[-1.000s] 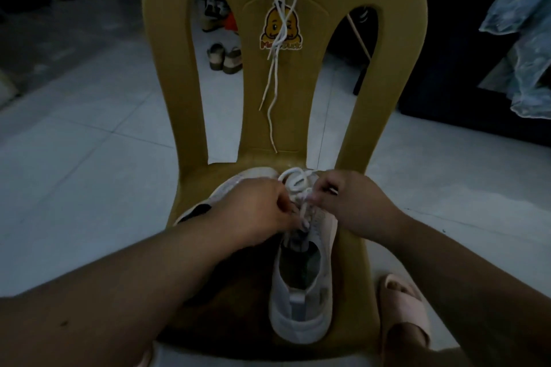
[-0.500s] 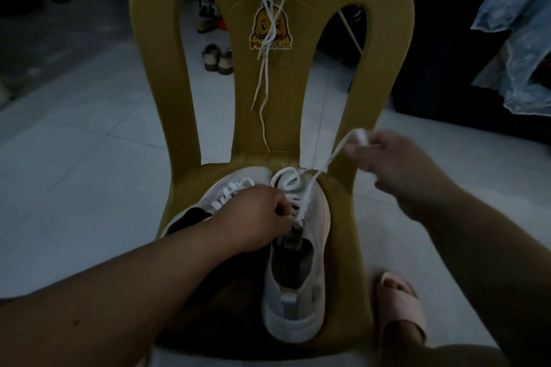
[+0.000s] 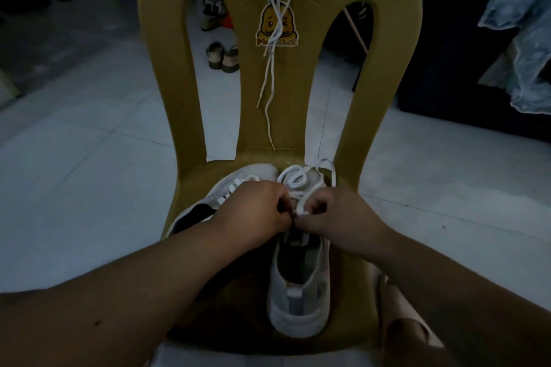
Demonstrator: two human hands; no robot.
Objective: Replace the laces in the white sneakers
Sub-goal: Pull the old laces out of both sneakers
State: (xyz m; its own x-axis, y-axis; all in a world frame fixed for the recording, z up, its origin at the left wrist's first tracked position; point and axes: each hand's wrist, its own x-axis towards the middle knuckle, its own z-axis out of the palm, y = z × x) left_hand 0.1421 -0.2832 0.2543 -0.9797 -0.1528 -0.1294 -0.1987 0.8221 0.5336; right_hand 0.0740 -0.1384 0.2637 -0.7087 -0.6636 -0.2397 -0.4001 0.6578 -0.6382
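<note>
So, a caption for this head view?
Left hand and right hand work a white lace into a sneaker on a chair.

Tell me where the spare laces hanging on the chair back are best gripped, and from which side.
Pinch the spare laces low down, near their loose ends, coming from the front, the seat side. There they dangle free against the flat middle panel of the chair back. Higher up they hang from the cut-out at the top, so they probably lift out upward.
</note>
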